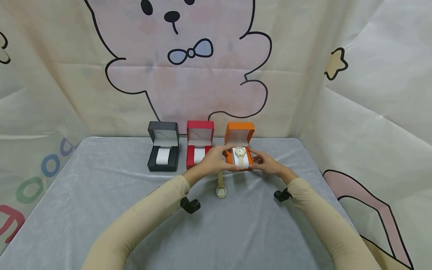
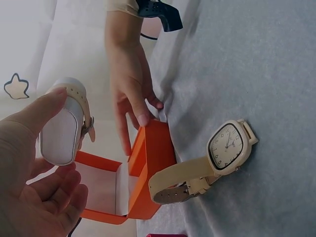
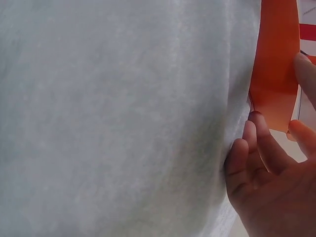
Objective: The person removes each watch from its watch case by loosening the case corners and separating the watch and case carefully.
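Note:
An open orange box (image 1: pixel 239 134) stands on the right of a row of three boxes. My left hand (image 1: pixel 213 161) pinches a white pillow (image 2: pixel 60 132) with a cream round watch (image 1: pixel 240 152) strapped round it, holding it at the orange box's (image 2: pixel 150 165) opening. My right hand (image 1: pixel 268 164) grips the box's right side, its fingertips (image 2: pixel 143 118) on the orange wall and its thumb across the wall (image 3: pixel 273 74). A second cream watch (image 1: pixel 221 186), square-faced (image 2: pixel 226 148), lies flat on the cloth just in front of the orange box.
An open black box (image 1: pixel 163 150) and an open red box (image 1: pixel 199 147), each holding a white pillow, stand left of the orange one. A grey velvet cloth (image 1: pixel 101 210) covers the table. A cartoon-printed curtain (image 1: pixel 189 67) hangs close behind and at the sides.

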Demonstrator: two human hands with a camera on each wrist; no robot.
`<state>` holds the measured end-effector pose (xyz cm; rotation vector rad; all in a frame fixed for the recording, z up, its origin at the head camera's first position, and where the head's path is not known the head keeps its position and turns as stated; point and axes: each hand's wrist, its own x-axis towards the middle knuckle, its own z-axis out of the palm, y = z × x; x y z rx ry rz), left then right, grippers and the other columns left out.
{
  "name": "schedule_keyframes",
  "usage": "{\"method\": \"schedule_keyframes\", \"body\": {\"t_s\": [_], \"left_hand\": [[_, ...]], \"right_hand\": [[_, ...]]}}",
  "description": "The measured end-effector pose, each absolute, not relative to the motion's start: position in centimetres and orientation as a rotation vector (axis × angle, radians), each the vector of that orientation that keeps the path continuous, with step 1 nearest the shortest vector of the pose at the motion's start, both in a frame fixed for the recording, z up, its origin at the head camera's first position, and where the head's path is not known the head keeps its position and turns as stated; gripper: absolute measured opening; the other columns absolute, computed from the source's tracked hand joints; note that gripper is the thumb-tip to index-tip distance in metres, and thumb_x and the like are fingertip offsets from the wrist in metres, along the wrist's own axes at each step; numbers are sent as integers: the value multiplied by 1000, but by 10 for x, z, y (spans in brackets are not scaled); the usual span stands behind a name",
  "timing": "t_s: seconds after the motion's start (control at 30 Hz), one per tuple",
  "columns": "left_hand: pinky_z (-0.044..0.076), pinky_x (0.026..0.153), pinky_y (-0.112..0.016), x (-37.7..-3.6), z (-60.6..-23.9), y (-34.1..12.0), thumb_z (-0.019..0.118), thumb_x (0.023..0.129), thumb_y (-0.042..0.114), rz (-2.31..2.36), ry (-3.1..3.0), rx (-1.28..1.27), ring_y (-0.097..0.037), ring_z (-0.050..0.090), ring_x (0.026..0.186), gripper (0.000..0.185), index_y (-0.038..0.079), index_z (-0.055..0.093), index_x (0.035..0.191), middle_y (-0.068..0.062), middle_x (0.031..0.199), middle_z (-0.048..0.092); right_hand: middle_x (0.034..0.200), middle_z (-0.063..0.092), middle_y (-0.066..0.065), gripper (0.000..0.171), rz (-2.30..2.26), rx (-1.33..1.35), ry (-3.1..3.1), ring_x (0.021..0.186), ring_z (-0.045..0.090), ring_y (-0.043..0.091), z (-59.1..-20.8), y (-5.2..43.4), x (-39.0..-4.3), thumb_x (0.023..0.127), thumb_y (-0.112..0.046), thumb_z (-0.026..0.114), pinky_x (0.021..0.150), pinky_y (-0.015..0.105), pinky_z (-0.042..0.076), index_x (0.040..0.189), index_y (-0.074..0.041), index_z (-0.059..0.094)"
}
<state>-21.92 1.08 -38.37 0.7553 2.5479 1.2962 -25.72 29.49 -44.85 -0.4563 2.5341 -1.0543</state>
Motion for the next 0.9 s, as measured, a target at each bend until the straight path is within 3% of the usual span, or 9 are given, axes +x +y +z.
{"method": "schedule_keyframes", "body": {"t_s": [0.23,0.67,0.9], "left_hand": [[53,89,-37,-213,-383,10,88,78,36,1309,2554,756,-30,61,115,78,21,54,146,-4,121,66],[53,86,-35,-202,-387,2,87,79,40,1316,2552,698,-20,58,111,79,21,53,148,-6,123,65],[55,88,-37,-199,-391,-1,87,79,39,1317,2545,647,-23,59,114,78,19,53,147,-7,127,64]], "right_hand": [[142,52,33,77,-1095,-416,2519,122,58,43,-447,293,-253,99,-21,66,97,45,49,161,-7,23],[139,56,31,75,-1083,-439,2559,122,58,41,-449,289,-251,99,-20,67,105,56,47,160,-4,26],[135,58,30,70,-1109,-444,2602,121,60,42,-450,291,-248,98,-17,67,102,55,50,158,-3,31]]}}
